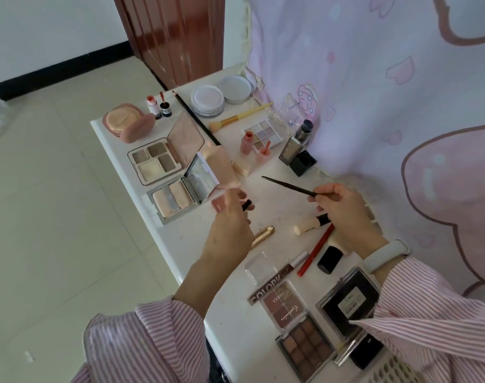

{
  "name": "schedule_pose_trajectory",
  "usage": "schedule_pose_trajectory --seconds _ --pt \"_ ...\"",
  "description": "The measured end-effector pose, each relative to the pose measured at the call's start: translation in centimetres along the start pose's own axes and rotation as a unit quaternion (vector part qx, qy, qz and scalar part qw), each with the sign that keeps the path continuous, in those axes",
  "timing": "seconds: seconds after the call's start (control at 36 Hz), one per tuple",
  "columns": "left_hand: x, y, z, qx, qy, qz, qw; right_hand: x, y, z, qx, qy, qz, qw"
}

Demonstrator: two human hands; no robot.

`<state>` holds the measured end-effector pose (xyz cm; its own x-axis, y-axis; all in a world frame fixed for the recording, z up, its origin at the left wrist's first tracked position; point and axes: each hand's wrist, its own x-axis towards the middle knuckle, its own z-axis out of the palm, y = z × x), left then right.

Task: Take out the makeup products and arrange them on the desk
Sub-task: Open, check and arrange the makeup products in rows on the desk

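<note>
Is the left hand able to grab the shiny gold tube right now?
Probably not yet: the left hand already pinches a small black thing, though the shiny gold tube lies uncovered on the white desk right beside it.

I see a white tabletop [180, 244] carrying open palettes [305, 345], a round powder jar [207, 100], a red pencil [316, 250] and a yellow-handled brush [240, 115]
</note>
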<state>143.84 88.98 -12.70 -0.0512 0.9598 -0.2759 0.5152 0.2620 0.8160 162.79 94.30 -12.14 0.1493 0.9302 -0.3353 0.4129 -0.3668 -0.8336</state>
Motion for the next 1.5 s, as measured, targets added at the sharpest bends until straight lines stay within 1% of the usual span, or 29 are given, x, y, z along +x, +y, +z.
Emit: schedule_pose_trajectory --seconds 0.08,0.19,0.25,0.31,0.39,0.44,0.53,0.75,0.89,0.97,1.08,1.17,1.22,1.28,1.33,1.42,1.5 --pt "1.3 0.8 0.6 0.019 0.008 -0.003 1.000 0.8 0.6 0.5 -0.057 0.029 -0.009 0.998" --pt "2.8 1.1 1.8 0.144 0.020 0.057 0.988 1.8 1.4 0.9 -0.166 0.035 -0.056 0.984" --pt "3.4 1.0 2.5 0.208 0.039 0.107 0.972 2.3 1.5 1.3 -0.206 0.038 -0.081 0.975" --pt "4.1 0.9 3.1 0.271 0.071 0.148 0.949 2.9 1.6 1.7 -0.223 0.045 -0.090 0.970" --pt "5.2 0.6 3.8 0.313 0.107 0.176 0.927 3.7 1.8 2.2 -0.238 0.033 -0.094 0.966" --pt "5.7 0.5 4.0 0.317 0.116 0.190 0.922 4.0 1.9 2.4 -0.255 0.018 -0.104 0.961" --pt "6.4 0.3 4.2 0.314 0.108 0.205 0.921 4.1 2.0 2.7 -0.263 0.005 -0.113 0.958" --pt "7.2 -0.9 5.6 0.263 0.084 0.199 0.940 3.9 1.9 2.8 -0.245 -0.012 -0.119 0.962" --pt "7.1 -0.5 5.4 0.204 0.079 0.203 0.954 3.2 1.8 2.6 -0.214 -0.011 -0.124 0.969" --pt "6.3 0.0 4.9 0.157 0.077 0.216 0.961 2.6 1.8 2.4 -0.213 -0.001 -0.146 0.966" --pt "3.6 -0.7 3.3 0.114 0.135 0.210 0.962 1.5 1.5 2.6 -0.217 0.016 -0.208 0.954" --pt "0.8 -2.5 1.6 0.116 0.188 0.196 0.955 0.6 0.9 3.9 -0.242 -0.025 -0.253 0.936" --pt "-0.8 -4.0 0.7 0.131 0.210 0.171 0.954 0.0 0.3 5.4 -0.274 -0.058 -0.263 0.923" --pt "-2.2 -5.5 -0.1 0.144 0.219 0.141 0.955 -0.4 -0.2 7.2 -0.308 -0.067 -0.263 0.912" --pt "-3.2 -6.7 -0.7 0.164 0.229 0.119 0.952 -0.9 -0.7 9.0 -0.347 -0.060 -0.259 0.899" --pt "-4.4 -8.0 -1.5 0.188 0.237 0.090 0.949 -1.5 -1.1 11.4 -0.363 -0.047 -0.215 0.905" --pt "-5.2 -8.7 -2.1 0.187 0.220 0.085 0.954 -2.0 -1.0 12.9 -0.412 -0.020 -0.191 0.891"
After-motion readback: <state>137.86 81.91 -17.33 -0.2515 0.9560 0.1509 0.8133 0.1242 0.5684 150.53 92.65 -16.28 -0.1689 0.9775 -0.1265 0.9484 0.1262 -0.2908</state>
